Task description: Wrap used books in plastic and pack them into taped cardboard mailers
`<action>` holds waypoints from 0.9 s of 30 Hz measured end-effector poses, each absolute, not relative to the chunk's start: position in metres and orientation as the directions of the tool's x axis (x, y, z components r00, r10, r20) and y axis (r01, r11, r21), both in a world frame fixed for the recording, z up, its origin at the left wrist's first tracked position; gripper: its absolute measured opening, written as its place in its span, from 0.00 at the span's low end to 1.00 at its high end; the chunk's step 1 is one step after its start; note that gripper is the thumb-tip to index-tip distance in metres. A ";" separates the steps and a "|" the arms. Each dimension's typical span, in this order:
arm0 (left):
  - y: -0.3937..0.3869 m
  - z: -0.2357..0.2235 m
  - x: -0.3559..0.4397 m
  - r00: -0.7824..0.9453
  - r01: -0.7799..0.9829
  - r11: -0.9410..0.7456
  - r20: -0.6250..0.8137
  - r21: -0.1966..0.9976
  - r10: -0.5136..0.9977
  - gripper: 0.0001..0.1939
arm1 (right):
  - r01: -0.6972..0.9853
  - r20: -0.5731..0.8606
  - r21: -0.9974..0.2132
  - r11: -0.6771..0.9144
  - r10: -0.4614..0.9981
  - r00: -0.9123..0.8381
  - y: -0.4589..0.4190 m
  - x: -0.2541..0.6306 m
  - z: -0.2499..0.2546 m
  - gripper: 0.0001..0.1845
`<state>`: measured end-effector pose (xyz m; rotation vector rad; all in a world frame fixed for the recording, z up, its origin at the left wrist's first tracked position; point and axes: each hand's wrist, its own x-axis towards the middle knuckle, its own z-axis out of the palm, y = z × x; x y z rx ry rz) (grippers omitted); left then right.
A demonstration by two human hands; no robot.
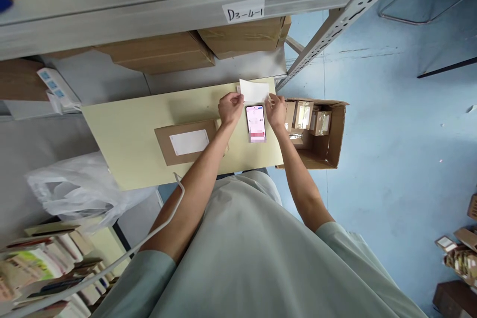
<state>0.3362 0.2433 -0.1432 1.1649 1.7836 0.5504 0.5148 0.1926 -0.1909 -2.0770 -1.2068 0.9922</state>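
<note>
Between my two hands a white sheet of paper (255, 91) is held up over the far edge of the cream table (130, 144). My left hand (230, 108) pinches its left edge, and my right hand (276, 111) grips its right edge. Just below the paper lies a phone (255, 124) with a lit pink screen. Left of my left forearm sits a flat brown cardboard parcel (164, 145) with a white label (189, 142) on top; my arm covers its right end.
An open carton (337, 134) with several small boxes stands right of the table. Above, a metal shelf (179, 0) crosses the view, with cardboard boxes (160, 53) under it. A white plastic bag (82, 186), a pale cable (156, 231) and books (55, 253) are at left.
</note>
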 end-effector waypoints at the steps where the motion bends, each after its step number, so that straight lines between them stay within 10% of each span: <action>1: 0.243 -0.141 0.338 -0.165 0.472 0.466 -0.444 0.748 0.880 0.10 | 0.538 -0.279 -0.739 -0.405 0.911 0.304 0.192 0.512 -0.187 0.21; 6: 0.243 -0.123 0.352 -0.087 0.487 0.391 -0.401 0.781 0.912 0.07 | 0.691 -0.095 -0.706 -0.159 0.987 0.130 0.195 0.492 -0.161 0.22; 14: 0.247 -0.120 0.366 0.068 0.455 0.251 -0.315 0.854 0.947 0.13 | 0.649 -0.043 -0.736 -0.193 0.970 0.239 0.196 0.489 -0.142 0.18; 27: 0.254 -0.148 0.369 0.605 0.731 -0.336 -0.336 0.594 0.721 0.38 | -0.163 -0.453 -0.874 -0.457 0.647 0.614 0.180 0.543 -0.164 0.26</action>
